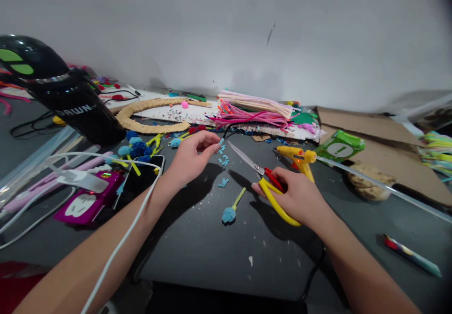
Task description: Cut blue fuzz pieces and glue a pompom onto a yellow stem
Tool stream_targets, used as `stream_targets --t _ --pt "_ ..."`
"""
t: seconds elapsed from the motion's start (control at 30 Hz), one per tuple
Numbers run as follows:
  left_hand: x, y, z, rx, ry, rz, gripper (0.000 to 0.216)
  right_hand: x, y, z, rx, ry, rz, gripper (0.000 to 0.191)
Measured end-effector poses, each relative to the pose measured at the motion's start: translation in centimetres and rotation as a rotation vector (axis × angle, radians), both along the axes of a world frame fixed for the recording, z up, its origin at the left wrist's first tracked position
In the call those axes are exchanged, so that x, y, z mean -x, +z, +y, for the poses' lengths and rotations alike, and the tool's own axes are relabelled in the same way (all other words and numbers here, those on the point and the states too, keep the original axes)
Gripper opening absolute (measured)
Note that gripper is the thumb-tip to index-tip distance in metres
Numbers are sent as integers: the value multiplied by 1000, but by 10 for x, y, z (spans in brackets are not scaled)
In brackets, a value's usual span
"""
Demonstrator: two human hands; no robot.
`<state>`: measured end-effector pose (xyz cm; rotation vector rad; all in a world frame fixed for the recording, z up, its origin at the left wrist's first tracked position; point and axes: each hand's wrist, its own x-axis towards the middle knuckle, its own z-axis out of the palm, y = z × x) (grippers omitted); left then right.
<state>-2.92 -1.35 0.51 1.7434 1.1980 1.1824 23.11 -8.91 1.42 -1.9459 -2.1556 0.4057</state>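
My left hand [198, 156] pinches a short light-blue strip [221, 141], which looks like a piece of pipe cleaner, between thumb and fingertips. In my right hand [294, 191] is a pair of scissors [273, 194] with yellow and red handles. Their blades point up and left toward the left fingertips, a little apart from the strip. Several small blue cut pieces [223, 161] lie on the dark table [212, 257] below the blades. Nearer to me lies a blue fuzzy flower [229, 214] on a yellow-green stem.
A yellow glue gun [298, 156] and a green box [341, 145] stand right of the scissors. Pink pipe cleaners [250, 114] lie at the back. On the left are a black bottle [81, 102], a purple power bank [90, 198] and blue pom-poms [139, 149]. A white cable [123, 243] crosses my left forearm.
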Motion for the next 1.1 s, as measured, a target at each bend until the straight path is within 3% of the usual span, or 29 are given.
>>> stream_targets --t 0.37,1.1 --pt "-3 1 -1 43 -24 -187 27 1 0 -1 21 29 80 46" --pt "-3 2 -3 74 -61 -152 28 -1 -2 0 20 74 67 47"
